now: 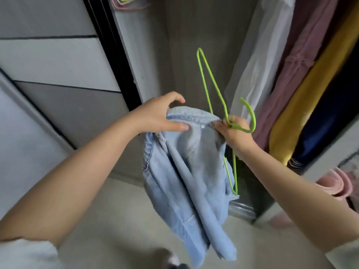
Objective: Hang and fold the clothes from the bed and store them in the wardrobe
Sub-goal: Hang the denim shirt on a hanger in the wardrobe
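Note:
A light blue denim garment (184,183) hangs in front of the open wardrobe (186,55). My left hand (161,115) grips its collar edge at the top left, thumb under the fabric. My right hand (233,131) holds a bright green wire hanger (211,94) near its hook and also pinches the collar's right end. One hanger arm sticks up toward the wardrobe; the other runs down behind the denim.
Hung clothes fill the wardrobe's right side: a white one (260,61), a mauve one (297,65), a yellow one (318,84) and a dark navy one (334,113). Pink hangers (126,4) hang top left. A sliding door (58,65) stands left. Pink folded items (338,183) lie lower right.

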### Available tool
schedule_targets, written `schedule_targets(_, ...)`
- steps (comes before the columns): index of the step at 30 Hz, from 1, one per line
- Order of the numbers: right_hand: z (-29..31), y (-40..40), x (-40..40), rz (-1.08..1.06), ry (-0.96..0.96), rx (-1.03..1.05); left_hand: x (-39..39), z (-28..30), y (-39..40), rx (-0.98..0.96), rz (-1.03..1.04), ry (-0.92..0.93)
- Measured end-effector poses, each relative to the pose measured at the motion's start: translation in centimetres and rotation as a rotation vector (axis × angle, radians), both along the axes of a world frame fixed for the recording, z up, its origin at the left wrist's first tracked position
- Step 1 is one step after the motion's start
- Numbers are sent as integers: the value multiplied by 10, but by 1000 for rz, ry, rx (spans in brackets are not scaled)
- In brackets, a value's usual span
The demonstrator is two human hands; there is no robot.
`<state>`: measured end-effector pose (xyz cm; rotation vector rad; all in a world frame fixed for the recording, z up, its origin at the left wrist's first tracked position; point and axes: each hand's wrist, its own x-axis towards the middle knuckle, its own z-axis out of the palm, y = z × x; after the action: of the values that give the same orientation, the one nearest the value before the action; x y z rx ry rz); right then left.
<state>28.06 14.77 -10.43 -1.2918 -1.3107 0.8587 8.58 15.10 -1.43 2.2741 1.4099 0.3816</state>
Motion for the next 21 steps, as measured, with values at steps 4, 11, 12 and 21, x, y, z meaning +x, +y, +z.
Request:
schedule_targets(4, 5, -27, 13, -48, -18, 88, 4, -34, -10, -146, -108, 292)
schedule_targets(11, 36, -45, 37, 105, 313, 43, 5, -118, -22, -189, -53, 235)
schedule_targets(12, 38, -48, 36, 126, 295, 39, 3, -134, -23, -168, 34, 181)
schedule_targets(21, 34, -81, 64, 143, 259, 47, 45, -195, -52, 12, 206, -225)
